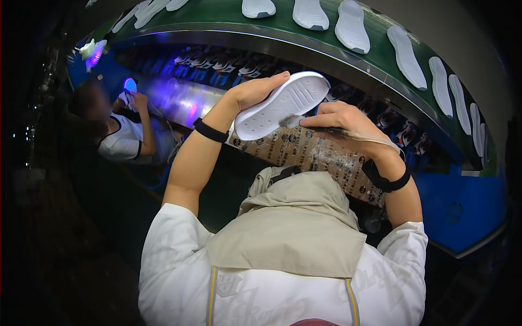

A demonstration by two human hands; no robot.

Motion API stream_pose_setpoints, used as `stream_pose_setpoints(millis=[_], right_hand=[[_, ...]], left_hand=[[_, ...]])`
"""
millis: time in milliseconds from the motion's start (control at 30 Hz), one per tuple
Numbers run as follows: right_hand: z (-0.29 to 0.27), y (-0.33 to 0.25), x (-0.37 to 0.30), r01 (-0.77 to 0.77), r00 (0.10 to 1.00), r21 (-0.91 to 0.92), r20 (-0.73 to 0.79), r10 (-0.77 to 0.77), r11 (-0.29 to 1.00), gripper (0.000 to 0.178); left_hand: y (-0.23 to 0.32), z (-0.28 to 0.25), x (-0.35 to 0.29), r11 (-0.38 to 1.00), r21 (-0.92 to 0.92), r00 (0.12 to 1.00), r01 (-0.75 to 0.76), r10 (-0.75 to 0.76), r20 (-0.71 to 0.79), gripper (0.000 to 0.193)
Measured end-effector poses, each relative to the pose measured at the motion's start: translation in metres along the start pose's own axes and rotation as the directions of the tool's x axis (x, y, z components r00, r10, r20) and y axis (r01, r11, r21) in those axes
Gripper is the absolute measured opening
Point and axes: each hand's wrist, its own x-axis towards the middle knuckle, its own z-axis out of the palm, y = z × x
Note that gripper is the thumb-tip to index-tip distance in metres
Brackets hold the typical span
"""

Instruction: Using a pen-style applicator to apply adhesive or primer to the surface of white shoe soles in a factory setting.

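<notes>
A white shoe sole [277, 108] is tilted in front of me, its hollowed inner face with ribs and small holes showing. My left hand [255, 93] grips it along its far left edge, the thumb lying on the rim. In my right hand [348, 124] is a brush [291, 121], held between bent fingers. Its bristle end is at the sole's lower right edge, against or just over the inner face. A thin clear tube or cord [375, 138] runs from the brush handle along my right wrist. Black bands circle both wrists.
A green conveyor belt [375, 54] with several white soles curves across the far side. Below it stand rows of shoe uppers [223, 65]. Taped brown cardboard [304, 152] covers the ledge before me. At left a co-worker [128, 127] holds a shoe part under violet light.
</notes>
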Motion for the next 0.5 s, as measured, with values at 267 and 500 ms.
stream_pose_setpoints(millis=[267,500], right_hand=[[0.031,0.013,0.001,-0.19,0.974,0.313,-0.055,0.218,0.93,0.025],[0.086,0.06,-0.027,-0.382,0.777,0.683,-0.127,0.616,0.623,0.02]], left_hand=[[-0.133,-0.031,-0.009,0.623,-0.709,0.936,-0.33,0.316,-0.158,0.079],[-0.297,-0.029,-0.023,0.038,-0.98,0.981,0.193,-0.04,0.191,0.111]])
